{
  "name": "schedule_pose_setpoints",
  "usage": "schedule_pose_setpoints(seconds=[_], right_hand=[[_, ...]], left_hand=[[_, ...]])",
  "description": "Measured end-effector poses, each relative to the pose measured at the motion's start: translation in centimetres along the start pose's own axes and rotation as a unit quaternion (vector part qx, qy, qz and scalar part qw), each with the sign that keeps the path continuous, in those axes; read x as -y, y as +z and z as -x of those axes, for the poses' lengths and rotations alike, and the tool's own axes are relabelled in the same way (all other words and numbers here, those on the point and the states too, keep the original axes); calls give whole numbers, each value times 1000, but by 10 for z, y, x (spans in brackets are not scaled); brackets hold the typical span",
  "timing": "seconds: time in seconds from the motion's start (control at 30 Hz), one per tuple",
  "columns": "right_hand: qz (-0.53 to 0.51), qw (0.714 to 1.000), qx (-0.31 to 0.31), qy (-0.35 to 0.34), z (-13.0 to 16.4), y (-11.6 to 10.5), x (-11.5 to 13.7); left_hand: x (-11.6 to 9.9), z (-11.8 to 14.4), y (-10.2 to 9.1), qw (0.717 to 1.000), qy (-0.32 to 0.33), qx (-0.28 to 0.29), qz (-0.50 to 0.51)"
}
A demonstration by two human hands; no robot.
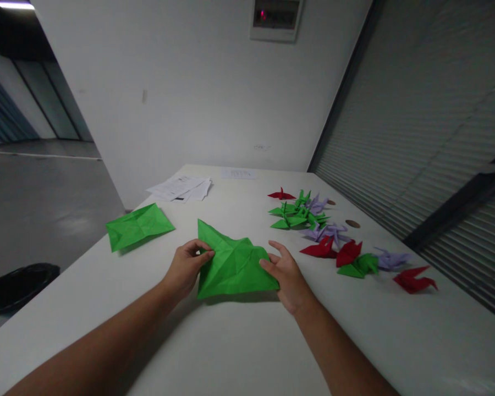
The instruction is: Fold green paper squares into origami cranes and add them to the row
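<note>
A creased green sheet of origami paper (235,267) is held up just over the white table, its upper edge wavy and one corner pointing up at the left. My left hand (190,264) pinches its left edge between thumb and fingers. At the right edge, my right hand (286,275) grips the paper with the thumb in front; the index finger sticks out and the other fingers are partly hidden behind the sheet. Another creased green sheet (139,224) lies on the table to the left of my left hand.
Several folded paper cranes in green (289,220), red (348,253) and purple (391,259) lie along the right side of the white table (239,352). Printed papers (179,188) rest at the back left. A black bin (18,289) stands on the floor at left. Blinds (429,137) border the right.
</note>
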State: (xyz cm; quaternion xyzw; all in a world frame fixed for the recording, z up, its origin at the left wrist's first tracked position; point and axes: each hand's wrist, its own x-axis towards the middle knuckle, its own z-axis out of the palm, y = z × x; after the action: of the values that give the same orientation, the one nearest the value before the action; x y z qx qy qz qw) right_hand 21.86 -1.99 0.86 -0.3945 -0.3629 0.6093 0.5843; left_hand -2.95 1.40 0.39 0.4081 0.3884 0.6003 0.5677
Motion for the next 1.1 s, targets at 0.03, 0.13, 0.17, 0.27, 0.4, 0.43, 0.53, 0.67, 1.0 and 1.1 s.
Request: schedule_pose_setpoints(seconds=[0.03, 0.13, 0.17, 0.27, 0.4, 0.43, 0.53, 0.67, 1.0, 1.1], right_hand=[[-2, 1000, -1, 14, 0, 0, -1], [-7, 999, 1, 37, 0, 0, -4], [-8, 999, 5, 39, -1, 1, -5], [-6, 999, 13, 31, -1, 3, -9], [-1, 1000, 13, 18, -1, 4, -9], [-6, 1000, 11, 16, -2, 4, -9], [-39, 999, -10, 14, -4, 1, -10], [-100, 994, -16, 31, -7, 3, -17], [-97, 990, 83, 66, 1, 25, -35], [-80, 993, 66, 49, -1, 20, -34]], left_hand=[[1, 0, 0, 1000, 7, -5, 3], [1, 1, 2, 1000, 5, -8, 23], [1, 3, 3, 999, -6, -6, 32], [-1, 8, 6, 998, -47, 7, 50], [-2, 14, 9, 996, -76, 29, 43], [-2, 14, 9, 996, -74, 27, 39], [-3, 12, 10, 998, -49, -4, 41], [-4, 9, 10, 997, 7, -55, 60], [0, 23, 22, 995, 61, -41, 62], [-6, 21, 19, 989, 29, -4, 142]])
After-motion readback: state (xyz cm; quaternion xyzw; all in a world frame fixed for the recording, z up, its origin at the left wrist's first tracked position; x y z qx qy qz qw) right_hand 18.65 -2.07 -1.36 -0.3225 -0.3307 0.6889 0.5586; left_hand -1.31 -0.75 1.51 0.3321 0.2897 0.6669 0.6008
